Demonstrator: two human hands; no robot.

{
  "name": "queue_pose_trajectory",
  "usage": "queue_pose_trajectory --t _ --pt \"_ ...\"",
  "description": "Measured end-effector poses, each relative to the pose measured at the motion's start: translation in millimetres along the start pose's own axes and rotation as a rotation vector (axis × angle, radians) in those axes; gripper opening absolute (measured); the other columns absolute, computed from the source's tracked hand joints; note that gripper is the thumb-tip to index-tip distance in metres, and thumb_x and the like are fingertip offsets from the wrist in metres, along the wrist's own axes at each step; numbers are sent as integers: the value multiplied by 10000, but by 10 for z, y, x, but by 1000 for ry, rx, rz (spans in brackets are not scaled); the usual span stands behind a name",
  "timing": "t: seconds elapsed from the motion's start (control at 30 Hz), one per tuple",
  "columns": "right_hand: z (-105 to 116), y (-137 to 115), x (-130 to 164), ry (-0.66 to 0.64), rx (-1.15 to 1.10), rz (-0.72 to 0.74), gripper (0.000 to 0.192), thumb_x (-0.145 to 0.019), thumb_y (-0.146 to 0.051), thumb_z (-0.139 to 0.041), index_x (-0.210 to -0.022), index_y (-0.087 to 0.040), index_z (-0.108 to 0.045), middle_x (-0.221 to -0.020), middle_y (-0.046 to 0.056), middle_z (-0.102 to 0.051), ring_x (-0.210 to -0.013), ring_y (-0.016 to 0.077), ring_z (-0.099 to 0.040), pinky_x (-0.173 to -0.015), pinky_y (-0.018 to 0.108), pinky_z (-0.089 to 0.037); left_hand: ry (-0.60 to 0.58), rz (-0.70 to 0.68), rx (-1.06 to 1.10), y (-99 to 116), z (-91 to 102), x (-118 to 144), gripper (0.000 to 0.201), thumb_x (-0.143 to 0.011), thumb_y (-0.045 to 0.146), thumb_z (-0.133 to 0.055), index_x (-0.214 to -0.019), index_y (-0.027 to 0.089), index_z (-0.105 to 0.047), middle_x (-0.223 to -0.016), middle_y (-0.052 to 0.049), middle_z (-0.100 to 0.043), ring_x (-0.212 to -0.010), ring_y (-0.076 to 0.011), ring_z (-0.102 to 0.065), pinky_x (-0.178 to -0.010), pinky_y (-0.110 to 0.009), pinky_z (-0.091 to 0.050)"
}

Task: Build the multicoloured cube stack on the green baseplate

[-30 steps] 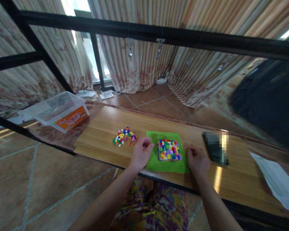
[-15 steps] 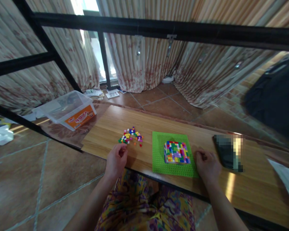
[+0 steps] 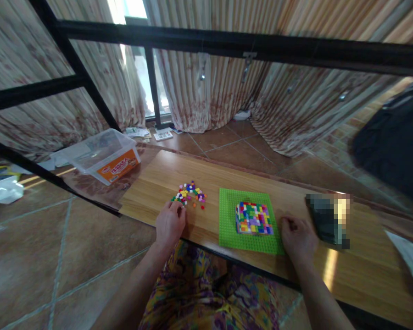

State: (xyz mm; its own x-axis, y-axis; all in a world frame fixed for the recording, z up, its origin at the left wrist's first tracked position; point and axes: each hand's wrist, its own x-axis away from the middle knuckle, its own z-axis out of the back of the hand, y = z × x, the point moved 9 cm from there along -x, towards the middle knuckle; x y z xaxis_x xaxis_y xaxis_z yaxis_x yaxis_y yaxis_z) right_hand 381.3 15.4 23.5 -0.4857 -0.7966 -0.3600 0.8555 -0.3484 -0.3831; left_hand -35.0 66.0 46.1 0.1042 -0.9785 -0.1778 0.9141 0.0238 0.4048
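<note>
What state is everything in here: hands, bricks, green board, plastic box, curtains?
Green board: flat on the table.
Brick block: built up, sitting on the green board.
Loose bricks: scattered in a patch.
Left hand: curled at the loose bricks; grip unclear.
Right hand: loosely curled at the green board's edge.
Plastic box: looks open.
Curtains: hanging, parted at one bright gap.

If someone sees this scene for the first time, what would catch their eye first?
Probably the block of multicoloured bricks, sitting on a bright green baseplate beside the right hand. Next come the loose bricks, scattered on the wooden table near the left hand.
</note>
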Motion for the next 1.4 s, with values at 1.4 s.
queue_pose_trajectory --t 1.4 --pt "2 -36 -2 -35 -46 -81 312 -812 -362 -451 -860 -183 -702 -884 62 -618 -677 135 -489 -599 261 -299 -407 -516 26 1932 -373 61 213 -850 168 -416 -930 174 -613 -876 -85 -678 -776 -215 -637 -682 -312 -473"
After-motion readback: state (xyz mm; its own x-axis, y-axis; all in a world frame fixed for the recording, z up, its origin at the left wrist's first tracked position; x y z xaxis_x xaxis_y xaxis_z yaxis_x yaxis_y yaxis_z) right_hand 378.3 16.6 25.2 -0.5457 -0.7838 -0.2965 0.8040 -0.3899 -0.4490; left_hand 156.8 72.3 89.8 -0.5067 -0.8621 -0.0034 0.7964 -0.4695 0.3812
